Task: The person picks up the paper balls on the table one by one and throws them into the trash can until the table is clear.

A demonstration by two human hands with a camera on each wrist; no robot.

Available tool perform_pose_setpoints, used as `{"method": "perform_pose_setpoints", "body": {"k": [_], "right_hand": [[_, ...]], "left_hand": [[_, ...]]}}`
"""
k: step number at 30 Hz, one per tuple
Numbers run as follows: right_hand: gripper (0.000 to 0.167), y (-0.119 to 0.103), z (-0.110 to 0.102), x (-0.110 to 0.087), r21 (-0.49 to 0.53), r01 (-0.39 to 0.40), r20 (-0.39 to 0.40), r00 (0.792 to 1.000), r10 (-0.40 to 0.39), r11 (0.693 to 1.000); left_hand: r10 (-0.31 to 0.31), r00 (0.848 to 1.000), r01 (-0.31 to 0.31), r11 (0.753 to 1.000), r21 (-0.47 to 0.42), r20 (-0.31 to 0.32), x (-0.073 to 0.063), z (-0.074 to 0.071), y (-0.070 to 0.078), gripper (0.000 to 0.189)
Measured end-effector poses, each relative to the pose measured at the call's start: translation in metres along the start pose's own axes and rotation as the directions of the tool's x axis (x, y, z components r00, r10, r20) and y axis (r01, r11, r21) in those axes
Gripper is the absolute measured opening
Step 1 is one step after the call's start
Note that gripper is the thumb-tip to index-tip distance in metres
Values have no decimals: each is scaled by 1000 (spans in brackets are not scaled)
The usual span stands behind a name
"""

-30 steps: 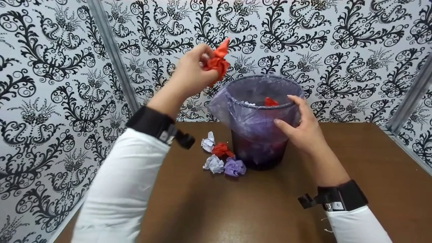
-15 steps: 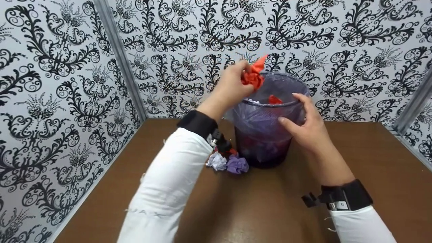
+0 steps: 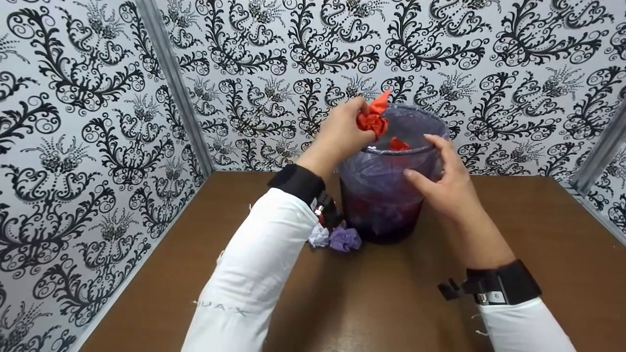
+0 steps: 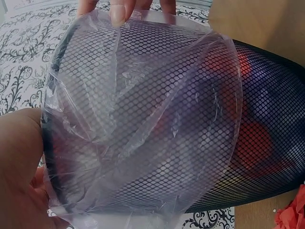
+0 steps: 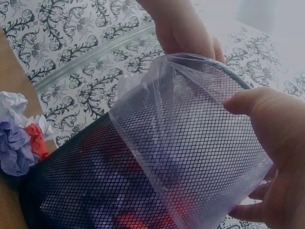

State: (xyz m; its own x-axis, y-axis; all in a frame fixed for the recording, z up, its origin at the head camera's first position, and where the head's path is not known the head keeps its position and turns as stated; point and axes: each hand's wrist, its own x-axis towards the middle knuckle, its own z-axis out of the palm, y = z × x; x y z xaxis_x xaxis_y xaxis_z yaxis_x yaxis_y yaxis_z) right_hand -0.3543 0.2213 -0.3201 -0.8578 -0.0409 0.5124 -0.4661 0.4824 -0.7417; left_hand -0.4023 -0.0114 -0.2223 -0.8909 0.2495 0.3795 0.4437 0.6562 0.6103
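Observation:
My left hand (image 3: 342,131) pinches a crumpled red paper ball (image 3: 375,122) over the left part of the bin's mouth. The dark mesh trash bin (image 3: 386,200) stands upright, lined with a translucent purple bag (image 4: 143,90) folded over its rim. At the bin's right side, my right hand (image 3: 447,183) grips the rim, thumb on the outer wall. A red paper piece (image 3: 398,144) shows inside near the top. Through the mesh in the right wrist view, several crumpled papers (image 5: 109,186) are visible.
Left of the bin's base lie a purple paper ball (image 3: 345,239) and a white one (image 3: 319,235), partly behind the left wrist camera. A red ball (image 5: 37,142) sits among them in the right wrist view. Patterned walls (image 3: 274,98) stand behind the brown table (image 3: 533,225).
My left hand has moved right and, lately, slightly down with the red paper ball, from beside the bin to over its mouth. My right hand stays on the rim.

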Motion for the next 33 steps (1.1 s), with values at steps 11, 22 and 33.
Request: {"method": "perform_pose_setpoints", "body": {"k": [11,22,33], "right_hand": [[79,3,2,0,6,45,-22,999,-45,999],[81,1,-2,0,-27,33,-20,999,-34,999],[80,3,1,1,1,41,-27,999,-41,999]], "left_hand": [[-51,999,50,992,117,2,-10,-9,-1,59],[146,989,-138,971,196,-25,-53,-35,-4,58],[217,975,-208,965,159,-42,-112,-55,-76,56]]}}
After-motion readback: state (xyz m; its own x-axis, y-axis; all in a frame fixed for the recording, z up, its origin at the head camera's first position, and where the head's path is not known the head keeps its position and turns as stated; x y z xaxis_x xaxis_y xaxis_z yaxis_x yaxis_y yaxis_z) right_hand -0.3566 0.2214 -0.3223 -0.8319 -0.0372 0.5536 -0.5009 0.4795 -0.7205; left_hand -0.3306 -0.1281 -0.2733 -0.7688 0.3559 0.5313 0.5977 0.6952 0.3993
